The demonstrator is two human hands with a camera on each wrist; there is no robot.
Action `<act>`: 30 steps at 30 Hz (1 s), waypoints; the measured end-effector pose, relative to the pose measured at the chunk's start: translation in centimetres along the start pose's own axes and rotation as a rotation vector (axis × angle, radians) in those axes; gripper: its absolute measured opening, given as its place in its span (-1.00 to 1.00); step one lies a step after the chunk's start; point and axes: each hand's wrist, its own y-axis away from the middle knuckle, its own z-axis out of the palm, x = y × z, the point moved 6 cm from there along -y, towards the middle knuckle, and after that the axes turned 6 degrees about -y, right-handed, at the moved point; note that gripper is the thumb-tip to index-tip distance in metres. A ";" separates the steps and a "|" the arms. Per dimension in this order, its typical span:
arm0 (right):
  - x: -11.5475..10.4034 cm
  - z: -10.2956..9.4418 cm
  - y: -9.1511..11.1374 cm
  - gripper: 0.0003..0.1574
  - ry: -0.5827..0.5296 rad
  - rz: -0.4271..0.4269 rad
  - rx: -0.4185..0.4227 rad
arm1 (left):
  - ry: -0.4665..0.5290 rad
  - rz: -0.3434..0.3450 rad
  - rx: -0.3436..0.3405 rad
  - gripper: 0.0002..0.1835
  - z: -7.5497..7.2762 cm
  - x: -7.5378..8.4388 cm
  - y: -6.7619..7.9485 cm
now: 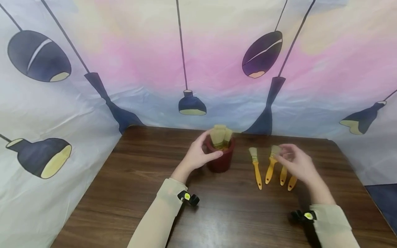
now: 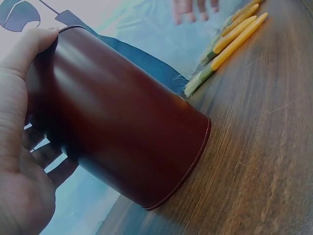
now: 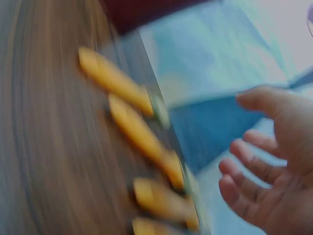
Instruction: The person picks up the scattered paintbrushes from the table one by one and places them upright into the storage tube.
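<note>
A dark red cylindrical cup (image 1: 221, 163) stands on the wooden table, with several pale-bristled paintbrushes (image 1: 218, 136) in it, bristles up. My left hand (image 1: 197, 154) holds the cup near its rim; in the left wrist view the thumb lies on the near side of the cup (image 2: 122, 117) and the fingers go round behind. Several flat paintbrushes with yellow handles, among them the leftmost paintbrush (image 1: 256, 172), lie in a row right of the cup. Over the right end of that row hovers my right hand (image 1: 298, 164), fingers loosely bent and nothing in them, hiding some bristles.
The brown wooden table (image 1: 124, 193) ends at a cloth backdrop (image 1: 149, 51) printed with hanging lamps, which rises behind and at the left. A black wrist camera (image 1: 189, 198) is strapped to the left wrist, another wrist camera (image 1: 304, 216) to the right.
</note>
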 end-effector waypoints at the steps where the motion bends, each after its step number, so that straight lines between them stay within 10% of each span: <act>1: 0.9 -0.9 0.5 -0.22 0.035 0.038 0.017 | -0.002 0.001 -0.002 0.00 0.0 0.0 0.0; 14: 7.3 -3.0 4.2 0.49 0.143 0.465 -0.096 | 0.001 0.000 -0.009 0.02 0.0 0.2 0.2; 30: 7.8 -3.0 4.1 0.23 0.140 0.455 -0.181 | -0.006 -0.008 -0.005 0.04 -0.1 0.2 0.3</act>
